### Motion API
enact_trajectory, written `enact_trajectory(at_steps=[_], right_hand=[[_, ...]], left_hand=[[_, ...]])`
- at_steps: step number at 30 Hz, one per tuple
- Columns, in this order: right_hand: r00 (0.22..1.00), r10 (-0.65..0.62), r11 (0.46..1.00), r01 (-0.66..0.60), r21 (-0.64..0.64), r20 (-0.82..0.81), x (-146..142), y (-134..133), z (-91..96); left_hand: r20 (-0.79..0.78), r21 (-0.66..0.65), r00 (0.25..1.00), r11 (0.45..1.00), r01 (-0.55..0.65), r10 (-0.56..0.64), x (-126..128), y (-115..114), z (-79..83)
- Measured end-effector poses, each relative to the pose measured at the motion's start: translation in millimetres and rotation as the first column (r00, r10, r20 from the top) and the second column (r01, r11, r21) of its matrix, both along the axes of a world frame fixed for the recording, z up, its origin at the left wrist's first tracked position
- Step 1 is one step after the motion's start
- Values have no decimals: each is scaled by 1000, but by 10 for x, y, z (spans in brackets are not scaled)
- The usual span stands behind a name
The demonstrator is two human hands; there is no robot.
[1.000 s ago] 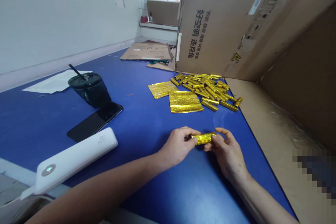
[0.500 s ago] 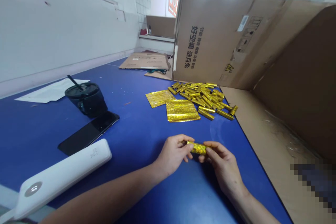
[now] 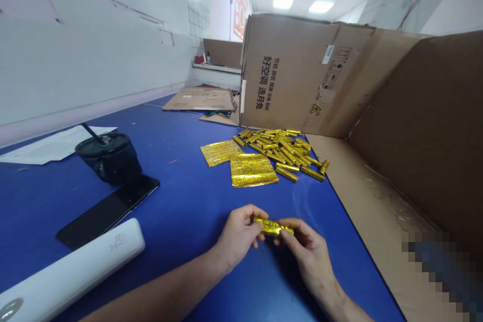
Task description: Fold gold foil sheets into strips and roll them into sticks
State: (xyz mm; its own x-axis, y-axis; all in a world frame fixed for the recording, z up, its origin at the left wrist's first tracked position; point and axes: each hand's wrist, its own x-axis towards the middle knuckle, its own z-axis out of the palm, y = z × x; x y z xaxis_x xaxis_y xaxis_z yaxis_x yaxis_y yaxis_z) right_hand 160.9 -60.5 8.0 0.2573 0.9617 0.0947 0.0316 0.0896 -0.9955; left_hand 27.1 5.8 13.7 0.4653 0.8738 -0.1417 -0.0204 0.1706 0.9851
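Note:
Between my two hands is a small folded strip of shiny gold foil (image 3: 270,228), held just above the blue table. My left hand (image 3: 243,231) pinches its left end between thumb and fingers. The right end sits in the grip of my right hand (image 3: 305,244), thumb on the near side. Beyond my hands lie two flat gold foil sheets, the nearer one (image 3: 252,170) partly over the farther one (image 3: 219,152). A heap of folded gold foil strips (image 3: 283,147) spreads to their right.
A large cardboard box (image 3: 294,75) stands behind the heap and along the right. On the left are a dark lidded cup (image 3: 113,163) with a straw, a black phone (image 3: 109,209), a white device (image 3: 83,269) and paper (image 3: 45,148). Flat cardboard (image 3: 199,99) lies at the back.
The whole view has shifted, so the scene sits lower and further left. Both hands still hold the gold strip, which now shows a lengthwise fold or flap along its top.

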Motion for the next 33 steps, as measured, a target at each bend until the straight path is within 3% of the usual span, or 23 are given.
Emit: enact_trajectory(at_steps=[8, 20, 33], right_hand=[[992, 16, 1000, -17, 10, 127, -18, 21, -13], [998, 10, 999, -12, 32, 67, 22, 40, -17], [931, 48, 968, -133, 213, 362, -39, -9, 26]], left_hand=[[-59, 47, 998, 999, 10, -7, 4, 20, -75], [-48, 38, 994, 994, 103, -102, 11, -8, -21], [-37, -64, 999, 998, 4, -6, -9, 18, -93]])
